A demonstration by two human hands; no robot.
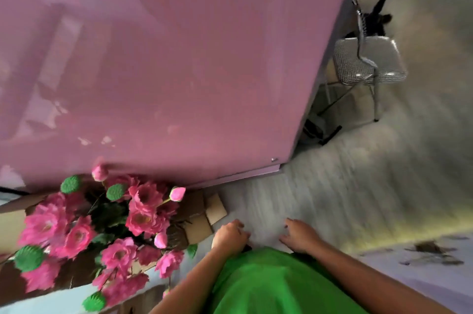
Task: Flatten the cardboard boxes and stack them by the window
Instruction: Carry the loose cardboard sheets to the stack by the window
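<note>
Your L hand (pixel 230 235) hangs w/ fingers loosely curled, holding nothing; your R hand (pixel 298 235) the same, fingers spread and relaxed — both above the grey floor (pixel 320 198), in front of your green shirt (pixel 271 285). Cardboard boxes (pixel 204 213) sit on the floor just L of your L hand, flaps open, partly behind pink flowers (pixel 102 231). Pink cabinet (pixel 179 70) beyond; metal chair (pixel 371 62) by its R edge. Frame blurred.
</note>
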